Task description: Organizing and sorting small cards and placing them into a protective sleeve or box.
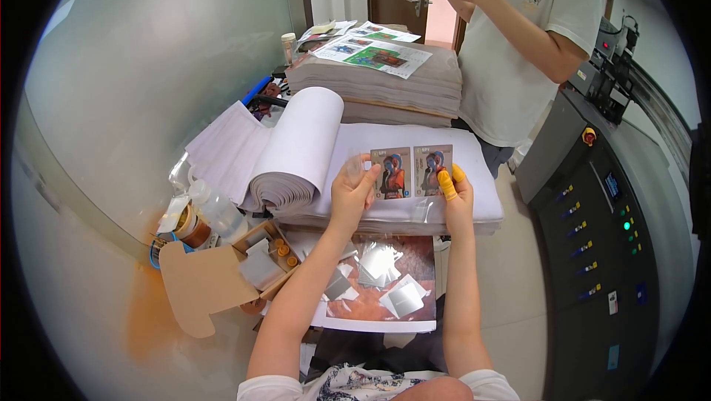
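My left hand (349, 195) is closed on a printed card (393, 179), its thumb lying over the card's left edge. A second, similar card (427, 166) is gripped in my right hand (461, 207), which wears yellow finger covers on the thumb and a finger. Both cards stand upright side by side with a narrow gap, each showing a blue-and-red figure on a grey-brown ground. Clear plastic film (357, 167) shows by my left fingers, and another clear piece (423, 212) hangs below the right card. Beneath lies a stack of white sheets (474, 197).
Shiny silver squares (406, 299) lie on a brown printed board (348, 316) near my lap. An open cardboard box (204, 282) and a plastic bottle (215, 205) are left. Behind stand a thick paper roll (307, 134) and stacked sheets (370, 82). A person (518, 53) stands beside a control cabinet (600, 231).
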Demonstrator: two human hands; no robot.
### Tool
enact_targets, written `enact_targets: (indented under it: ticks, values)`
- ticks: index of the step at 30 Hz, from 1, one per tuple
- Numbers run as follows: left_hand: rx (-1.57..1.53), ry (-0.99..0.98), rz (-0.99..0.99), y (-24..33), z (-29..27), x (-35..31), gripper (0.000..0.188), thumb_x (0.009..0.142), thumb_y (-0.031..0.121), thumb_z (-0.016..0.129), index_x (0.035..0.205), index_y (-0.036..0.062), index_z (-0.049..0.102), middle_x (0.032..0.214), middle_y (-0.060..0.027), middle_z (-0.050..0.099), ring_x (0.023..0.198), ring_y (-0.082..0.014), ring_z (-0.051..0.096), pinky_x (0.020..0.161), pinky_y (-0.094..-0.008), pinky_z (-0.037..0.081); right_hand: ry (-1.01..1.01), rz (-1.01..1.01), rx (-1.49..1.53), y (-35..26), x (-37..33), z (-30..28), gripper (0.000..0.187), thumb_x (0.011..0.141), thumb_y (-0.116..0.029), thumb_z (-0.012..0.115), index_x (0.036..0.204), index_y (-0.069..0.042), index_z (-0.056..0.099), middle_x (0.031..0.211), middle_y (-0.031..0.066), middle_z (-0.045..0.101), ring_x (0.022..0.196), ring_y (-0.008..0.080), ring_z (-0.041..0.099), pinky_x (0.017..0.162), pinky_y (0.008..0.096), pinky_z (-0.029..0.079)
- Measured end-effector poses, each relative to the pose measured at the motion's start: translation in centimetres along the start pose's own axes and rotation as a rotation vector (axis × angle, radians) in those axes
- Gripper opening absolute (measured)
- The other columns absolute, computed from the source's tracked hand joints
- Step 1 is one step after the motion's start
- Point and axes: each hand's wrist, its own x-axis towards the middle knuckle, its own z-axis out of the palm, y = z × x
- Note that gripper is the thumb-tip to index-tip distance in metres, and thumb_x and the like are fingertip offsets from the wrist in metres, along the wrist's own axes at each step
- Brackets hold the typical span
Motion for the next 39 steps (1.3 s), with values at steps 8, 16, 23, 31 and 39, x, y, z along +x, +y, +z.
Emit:
enact_targets:
  ticks: [8,16,23,31,39]
  values:
    - [-0.020,0.012,0.010,-0.1,0.0,-0.1,0.024,0.087,0.016,0.062,0.106,0.0033,0.055,0.058,0.0044,0.048,0.042,-0.0024,0.038,0.038,-0.0180,0.029,0.005,0.006,0.027,0.1,0.0,0.0,0.023,0.090,-0.019,0.058,0.108,-0.005,0.060,0.086,-0.0019,0.062,0.069,0.0021,0.047,0.062,0.0174,0.037]
    - [-0.006,-0.009,0.022,-0.2,0.1,0.0,0.026,0.088,0.016,0.062,0.109,0.0031,0.053,0.058,0.0035,0.048,0.042,-0.0029,0.039,0.039,-0.0177,0.030,0.006,0.000,0.025,0.3,0.0,-0.2,0.023,0.090,-0.019,0.058,0.108,-0.005,0.059,0.086,-0.0015,0.062,0.071,0.0028,0.049,0.063,0.0177,0.038]
    - [-0.050,0.049,0.032,-0.7,-0.2,0.2,0.027,0.089,0.016,0.061,0.110,0.0029,0.051,0.056,0.0028,0.047,0.042,-0.0037,0.039,0.038,-0.0187,0.030,0.013,0.033,0.010,-0.2,0.7,0.0,0.023,0.091,-0.020,0.058,0.108,-0.005,0.059,0.087,-0.0009,0.062,0.073,0.0036,0.051,0.063,0.0183,0.039]
    - [0.031,0.111,0.111,-0.8,-0.1,0.2,0.023,0.090,0.015,0.058,0.108,0.0042,0.050,0.054,0.0017,0.046,0.042,-0.0052,0.041,0.038,-0.0201,0.032,-0.049,0.124,-0.690,-1.3,2.6,-2.1,0.037,0.085,-0.016,0.063,0.116,0.002,0.053,0.096,0.0071,0.061,0.084,0.0152,0.056,0.073,0.0265,0.044]
    - [0.037,0.112,0.115,-0.8,0.3,0.2,0.022,0.091,0.017,0.056,0.107,0.0048,0.047,0.052,-0.0002,0.047,0.041,-0.0062,0.042,0.038,-0.0209,0.033,0.077,-0.616,-1.226,-3.0,1.1,3.0,0.038,0.073,-0.008,0.066,0.111,-0.009,0.059,0.111,0.0098,0.051,0.102,0.0287,0.045,0.085,0.0421,0.034]
